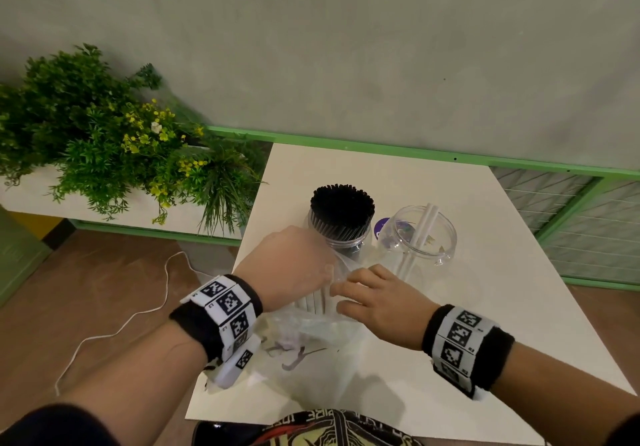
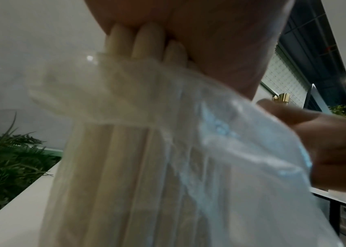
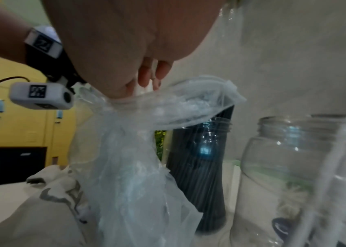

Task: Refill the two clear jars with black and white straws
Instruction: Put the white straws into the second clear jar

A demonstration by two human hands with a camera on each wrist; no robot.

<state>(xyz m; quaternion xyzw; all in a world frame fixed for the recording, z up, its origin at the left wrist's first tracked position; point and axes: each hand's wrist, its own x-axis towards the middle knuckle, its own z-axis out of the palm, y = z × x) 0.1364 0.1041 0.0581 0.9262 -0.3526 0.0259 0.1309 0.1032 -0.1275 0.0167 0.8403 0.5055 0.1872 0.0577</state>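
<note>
A clear jar (image 1: 341,238) packed with black straws (image 1: 342,207) stands at the table's middle. Right of it, a second clear jar (image 1: 420,238) holds only two white straws (image 1: 424,227). In front of them my left hand (image 1: 311,269) grips the tops of a bundle of white straws (image 2: 144,40) that stands upright inside a thin clear plastic bag (image 2: 188,158). My right hand (image 1: 349,295) pinches the bag's open rim (image 3: 191,103) just below the left hand. In the right wrist view the black-straw jar (image 3: 199,167) and the nearly empty jar (image 3: 284,167) stand just behind the bag.
A second crumpled bag with dark print (image 1: 294,355) lies near the white table's front edge (image 1: 381,428). A purple round thing (image 1: 381,226) sits between the jars. A planter of green plants (image 1: 104,141) stands left of the table, a white cord (image 1: 138,314) on the floor.
</note>
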